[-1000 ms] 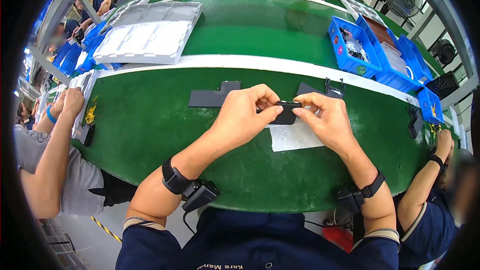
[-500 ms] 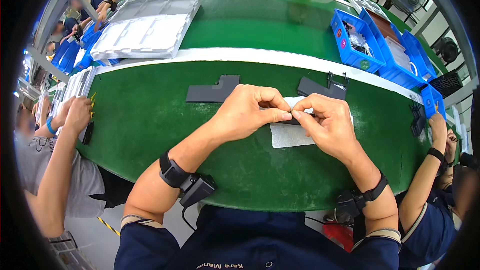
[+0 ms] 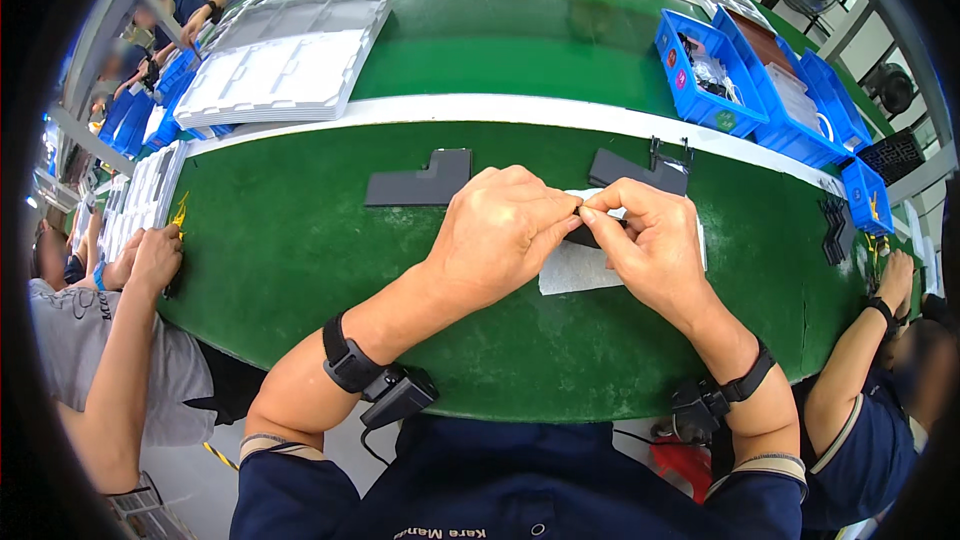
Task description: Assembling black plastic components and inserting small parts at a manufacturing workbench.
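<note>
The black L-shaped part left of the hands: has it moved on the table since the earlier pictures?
No. Measured against the white strip beyond it, the black L-shaped part stays put; both shift together as the view moves.

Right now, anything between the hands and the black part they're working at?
Nothing visible. Fingertips of the left hand and right hand meet right at the black part, over the white sheet. The fingers themselves cover some of it, so I can't tell the exact contact.
</note>
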A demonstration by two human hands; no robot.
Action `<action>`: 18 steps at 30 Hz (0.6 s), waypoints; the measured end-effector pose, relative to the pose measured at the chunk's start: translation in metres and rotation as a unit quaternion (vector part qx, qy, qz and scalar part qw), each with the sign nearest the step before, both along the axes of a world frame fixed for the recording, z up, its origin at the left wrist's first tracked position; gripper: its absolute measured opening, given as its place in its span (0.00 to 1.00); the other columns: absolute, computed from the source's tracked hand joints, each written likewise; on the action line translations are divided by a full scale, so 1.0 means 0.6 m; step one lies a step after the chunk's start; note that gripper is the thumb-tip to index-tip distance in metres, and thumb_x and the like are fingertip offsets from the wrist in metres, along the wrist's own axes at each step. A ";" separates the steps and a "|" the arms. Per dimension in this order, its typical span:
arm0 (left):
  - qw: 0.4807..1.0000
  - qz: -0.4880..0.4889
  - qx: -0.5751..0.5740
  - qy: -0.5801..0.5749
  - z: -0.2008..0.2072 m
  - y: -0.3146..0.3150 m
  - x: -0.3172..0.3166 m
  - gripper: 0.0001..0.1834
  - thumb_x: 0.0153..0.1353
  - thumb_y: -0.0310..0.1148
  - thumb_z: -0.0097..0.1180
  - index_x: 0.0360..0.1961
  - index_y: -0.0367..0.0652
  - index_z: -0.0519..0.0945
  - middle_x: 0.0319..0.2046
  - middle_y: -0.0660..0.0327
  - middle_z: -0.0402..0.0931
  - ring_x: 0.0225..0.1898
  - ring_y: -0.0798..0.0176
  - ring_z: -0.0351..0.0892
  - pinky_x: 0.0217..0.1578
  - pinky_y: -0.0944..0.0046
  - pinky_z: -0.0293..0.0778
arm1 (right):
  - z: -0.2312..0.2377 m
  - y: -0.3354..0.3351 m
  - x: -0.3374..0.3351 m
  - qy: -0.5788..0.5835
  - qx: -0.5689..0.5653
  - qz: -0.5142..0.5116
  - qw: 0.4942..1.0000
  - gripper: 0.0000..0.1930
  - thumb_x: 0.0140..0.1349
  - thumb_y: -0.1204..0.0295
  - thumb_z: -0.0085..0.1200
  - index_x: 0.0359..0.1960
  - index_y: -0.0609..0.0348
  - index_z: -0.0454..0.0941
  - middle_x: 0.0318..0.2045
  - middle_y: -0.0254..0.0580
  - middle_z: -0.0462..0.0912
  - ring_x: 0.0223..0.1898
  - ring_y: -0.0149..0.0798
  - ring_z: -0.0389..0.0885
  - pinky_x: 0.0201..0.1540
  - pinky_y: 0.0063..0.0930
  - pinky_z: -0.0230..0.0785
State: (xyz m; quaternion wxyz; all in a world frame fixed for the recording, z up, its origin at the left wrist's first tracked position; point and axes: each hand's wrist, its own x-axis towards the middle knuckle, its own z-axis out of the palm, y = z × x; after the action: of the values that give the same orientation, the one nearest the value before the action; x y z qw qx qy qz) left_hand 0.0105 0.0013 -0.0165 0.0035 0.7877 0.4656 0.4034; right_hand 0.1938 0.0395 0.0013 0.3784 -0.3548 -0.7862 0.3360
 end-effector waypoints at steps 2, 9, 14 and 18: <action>1.000 -0.006 0.013 0.019 0.004 -0.004 0.001 0.09 0.51 0.28 0.67 0.35 0.41 0.86 0.27 0.61 0.83 0.31 0.58 0.82 0.33 0.59 0.75 | 0.004 -0.004 0.000 -0.019 0.026 0.002 0.999 0.04 0.57 0.79 0.58 0.25 0.64 0.78 0.21 0.41 0.80 0.16 0.30 0.70 0.18 0.25 0.59; 0.999 0.000 -0.038 -0.030 -0.002 0.000 0.007 0.13 0.48 0.32 0.70 0.34 0.39 0.85 0.27 0.58 0.83 0.31 0.57 0.82 0.34 0.60 0.76 | -0.004 0.002 -0.004 -0.009 0.052 -0.012 0.999 0.03 0.56 0.79 0.58 0.26 0.64 0.78 0.21 0.41 0.80 0.16 0.30 0.71 0.18 0.26 0.60; 0.980 0.049 -0.148 -0.125 0.004 -0.005 0.009 0.12 0.50 0.32 0.70 0.35 0.39 0.85 0.30 0.55 0.83 0.31 0.58 0.82 0.33 0.61 0.77 | -0.002 0.002 -0.003 0.000 -0.001 -0.018 1.000 0.04 0.57 0.77 0.59 0.27 0.65 0.80 0.20 0.42 0.82 0.16 0.27 0.70 0.18 0.25 0.61; 0.957 0.086 -0.247 -0.128 0.010 -0.006 0.008 0.11 0.51 0.31 0.70 0.34 0.39 0.86 0.30 0.54 0.84 0.31 0.61 0.83 0.33 0.63 0.76 | -0.005 0.005 0.000 -0.001 -0.001 -0.018 1.000 0.04 0.57 0.77 0.59 0.27 0.65 0.80 0.20 0.42 0.81 0.16 0.27 0.70 0.18 0.25 0.60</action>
State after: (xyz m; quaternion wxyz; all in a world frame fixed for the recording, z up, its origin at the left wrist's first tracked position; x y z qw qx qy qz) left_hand 0.0152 -0.0024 -0.0104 0.2225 0.6609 0.6126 0.3720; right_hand 0.1938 0.0423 -0.0016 0.3831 -0.3692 -0.7798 0.3298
